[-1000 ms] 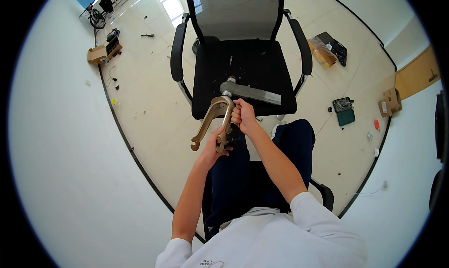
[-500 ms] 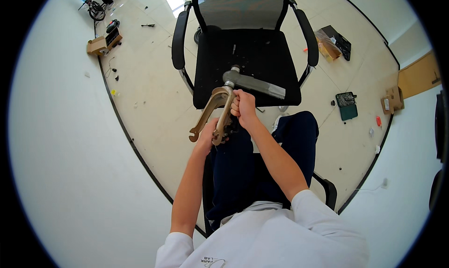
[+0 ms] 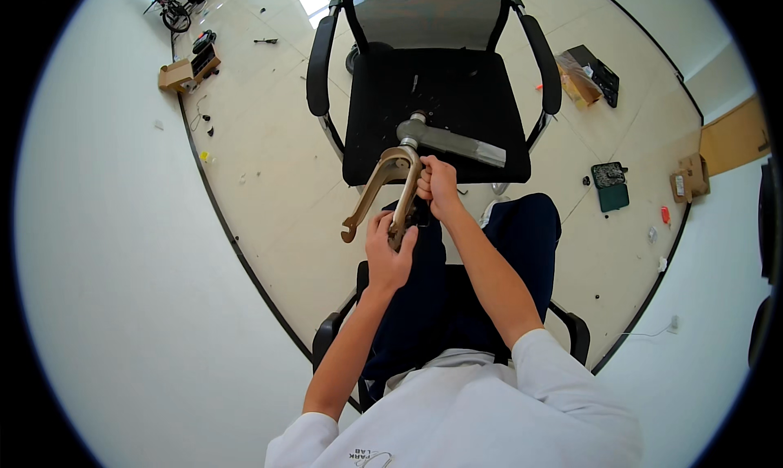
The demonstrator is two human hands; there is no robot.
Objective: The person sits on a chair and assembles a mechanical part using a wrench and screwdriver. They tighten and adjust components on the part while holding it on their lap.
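Note:
A bronze bicycle fork (image 3: 374, 192) points toward me, its two legs spread. Its upper end runs into a grey frame tube (image 3: 457, 143), which lies across the seat of a black office chair (image 3: 383, 88). Around the lower end of the fork's right leg, my left hand (image 3: 389, 254) is closed, fingers on one side and thumb on the other. My right hand (image 3: 440, 188) is a fist against the upper part of the same leg; what its curled fingers hold is hidden. A dark part (image 3: 419, 213) shows between the leg and my thigh, too shaded to name.
Armrests (image 3: 321, 68) flank the seat, with small bits scattered on it. On the floor stand an open cardboard box (image 3: 178, 75) at left, a green case (image 3: 612, 192) and a brown carton (image 3: 692, 177) at right. A black tool case (image 3: 599, 76) lies farther back.
My left hand has come from under the fork leg's lower end up over it, slightly to the right. My right hand stays by the leg. The whole view has shifted a little.

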